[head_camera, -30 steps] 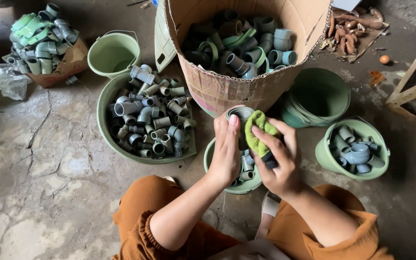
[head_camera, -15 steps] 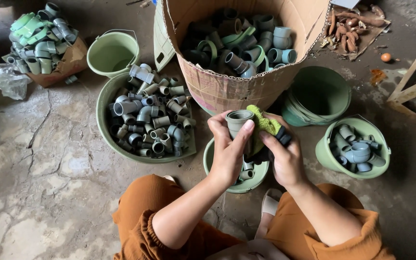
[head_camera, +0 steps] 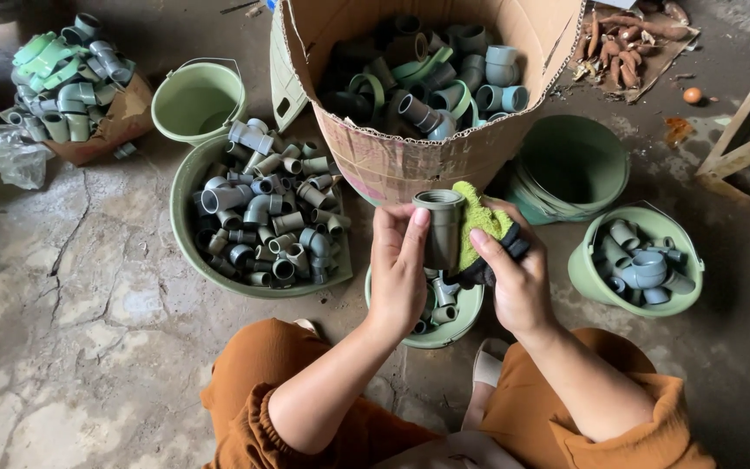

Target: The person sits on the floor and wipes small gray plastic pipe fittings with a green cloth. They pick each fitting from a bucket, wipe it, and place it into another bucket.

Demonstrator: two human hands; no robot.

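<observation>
Grey pipe fitting (head_camera: 443, 230) upright btwn both hands, long axis vertical, threaded mouth up, above small green bowl (head_camera: 460, 314). Left hand (head_camera: 398, 269) wraps its left side, fingers curled round. Right hand (head_camera: 518, 278) presses green cloth (head_camera: 479, 224) vs fitting's right side. Both hands equally near; cardboard box (head_camera: 410, 161) just beyond.

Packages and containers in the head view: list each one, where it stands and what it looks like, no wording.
Large cardboard box: top centre, brown, open, full of grey and green pipe fittings; a printed patch on its front.
Small cardboard box: top left, brown, torn, heaped with fittings.
Clear plastic bag: far left, crumpled on the floor.
No signs or screens.
</observation>
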